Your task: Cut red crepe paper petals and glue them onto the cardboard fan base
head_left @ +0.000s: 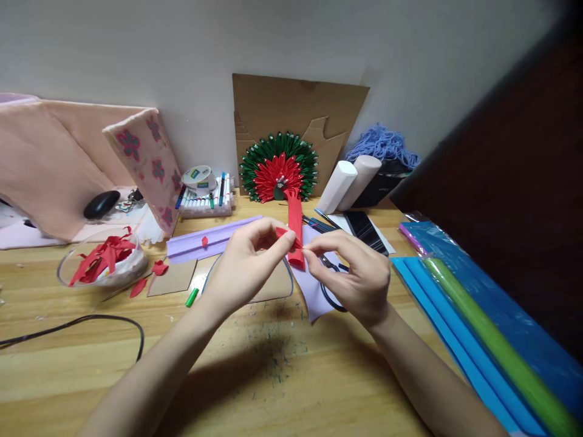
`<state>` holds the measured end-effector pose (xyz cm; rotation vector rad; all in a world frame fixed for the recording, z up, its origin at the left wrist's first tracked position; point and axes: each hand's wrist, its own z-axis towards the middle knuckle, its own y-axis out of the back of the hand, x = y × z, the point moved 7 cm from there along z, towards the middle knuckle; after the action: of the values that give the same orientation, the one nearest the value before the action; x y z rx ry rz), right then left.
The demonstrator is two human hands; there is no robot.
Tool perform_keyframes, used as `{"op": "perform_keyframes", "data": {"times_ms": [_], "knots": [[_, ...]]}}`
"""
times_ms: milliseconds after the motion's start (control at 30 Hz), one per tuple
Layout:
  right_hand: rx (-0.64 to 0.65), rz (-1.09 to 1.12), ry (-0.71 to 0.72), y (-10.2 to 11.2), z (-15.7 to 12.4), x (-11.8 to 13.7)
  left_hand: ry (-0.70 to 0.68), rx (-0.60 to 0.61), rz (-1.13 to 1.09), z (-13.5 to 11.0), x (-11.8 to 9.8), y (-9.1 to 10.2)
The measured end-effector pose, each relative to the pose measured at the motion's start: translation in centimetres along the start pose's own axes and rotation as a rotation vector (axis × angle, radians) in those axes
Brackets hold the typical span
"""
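My left hand pinches a small piece of red crepe paper between thumb and fingers. At the other end of that piece is my right hand, its thumb and forefinger closed at the tip. Just behind the fingers lies a folded strip of red crepe paper. Under the right hand are scissors on a light purple sheet, partly hidden. A cardboard piece with a blue outline lies below the left hand. Farther back, a red and green fan-shaped paper craft leans against cardboard.
On the left stand a clear bowl of red paper scraps, a cardboard square and a green cap. A black cable crosses the table. Rolled blue and green sheets line the right; markers sit behind.
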<state>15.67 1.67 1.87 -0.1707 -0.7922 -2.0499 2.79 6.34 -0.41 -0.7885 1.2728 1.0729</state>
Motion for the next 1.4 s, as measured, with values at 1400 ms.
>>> {"op": "perform_keyframes", "data": {"times_ms": [1400], "knots": [[-0.051,0.001,-0.044,-0.5,-0.2,-0.7,0.068,-0.040,-0.089,0.5,1.0,-0.4]]}}
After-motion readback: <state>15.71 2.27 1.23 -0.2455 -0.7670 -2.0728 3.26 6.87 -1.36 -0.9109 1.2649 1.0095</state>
